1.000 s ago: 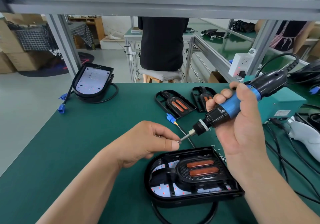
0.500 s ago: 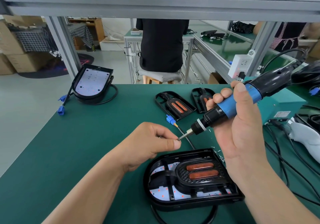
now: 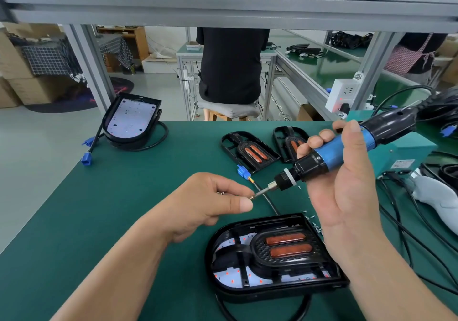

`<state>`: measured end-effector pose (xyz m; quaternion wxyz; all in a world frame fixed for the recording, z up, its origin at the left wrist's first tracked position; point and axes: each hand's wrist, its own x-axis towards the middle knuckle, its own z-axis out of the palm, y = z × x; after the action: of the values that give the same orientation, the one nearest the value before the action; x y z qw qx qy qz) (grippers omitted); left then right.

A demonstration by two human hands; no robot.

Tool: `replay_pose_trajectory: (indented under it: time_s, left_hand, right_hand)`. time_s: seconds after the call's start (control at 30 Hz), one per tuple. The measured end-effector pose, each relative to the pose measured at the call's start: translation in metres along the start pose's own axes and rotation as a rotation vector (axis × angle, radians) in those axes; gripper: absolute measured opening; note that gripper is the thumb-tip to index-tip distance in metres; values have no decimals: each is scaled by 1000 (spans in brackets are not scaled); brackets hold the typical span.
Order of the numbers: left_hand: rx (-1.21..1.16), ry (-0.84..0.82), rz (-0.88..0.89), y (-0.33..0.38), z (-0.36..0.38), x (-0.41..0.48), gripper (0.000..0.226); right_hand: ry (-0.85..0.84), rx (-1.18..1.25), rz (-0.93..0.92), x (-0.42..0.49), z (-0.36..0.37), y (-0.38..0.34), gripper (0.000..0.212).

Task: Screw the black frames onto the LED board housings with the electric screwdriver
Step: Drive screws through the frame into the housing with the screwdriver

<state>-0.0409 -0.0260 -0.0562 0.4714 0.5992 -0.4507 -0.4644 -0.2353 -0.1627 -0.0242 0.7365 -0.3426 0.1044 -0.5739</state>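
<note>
My right hand [image 3: 347,191] grips a blue and black electric screwdriver [image 3: 329,157], tilted with its bit pointing down-left. My left hand [image 3: 208,204] pinches a small screw [image 3: 251,197] at the bit's tip; other small screws show behind its fingers. Below both hands lies an LED board housing [image 3: 272,256] with a black frame [image 3: 285,248] seated in it, two orange lenses facing up. Two loose black frames [image 3: 247,153] [image 3: 288,142] lie further back. Another housing [image 3: 131,119] with its white LED board exposed rests at the far left.
Loose screws [image 3: 311,217] are scattered by the near housing's right edge. A teal control box [image 3: 401,157], black cables [image 3: 409,226] and a grey tool [image 3: 443,196] crowd the right. A blue connector [image 3: 241,172] lies mid-table. A person sits on a stool [image 3: 230,108] behind the bench.
The screwdriver tip and my left hand's fingertips have stayed together while both hands shifted slightly; the screw now sits at the bit tip.
</note>
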Motion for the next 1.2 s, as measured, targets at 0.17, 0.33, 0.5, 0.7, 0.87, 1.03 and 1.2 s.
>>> replay_pose_trajectory:
  time_s: [0.17, 0.33, 0.5, 0.7, 0.87, 1.03, 1.2]
  left_hand:
    - [208, -85, -204, 4, -31, -16, 57]
    - [468, -217, -275, 8, -31, -19, 49]
    - [462, -155, -250, 10, -22, -20, 28]
    - [541, -207, -252, 11, -21, -19, 26]
    - [548, -174, -210, 9, -20, -17, 17]
    - [522, -173, -203, 8, -20, -16, 15]
    - [509, -180, -191, 7, -21, -17, 17]
  right_hand:
    - [-13, 3, -1, 0, 1, -3, 18]
    - [-51, 0, 26, -1, 4, -5, 13]
    - [-141, -50, 60, -5, 7, -4, 6]
    - [-267, -119, 105, -16, 15, 3, 12]
    - [-315, -197, 94, -24, 20, 10, 17]
    - [-333, -246, 79, -26, 22, 12, 24]
    - [-384, -293, 78, -29, 23, 13, 27]
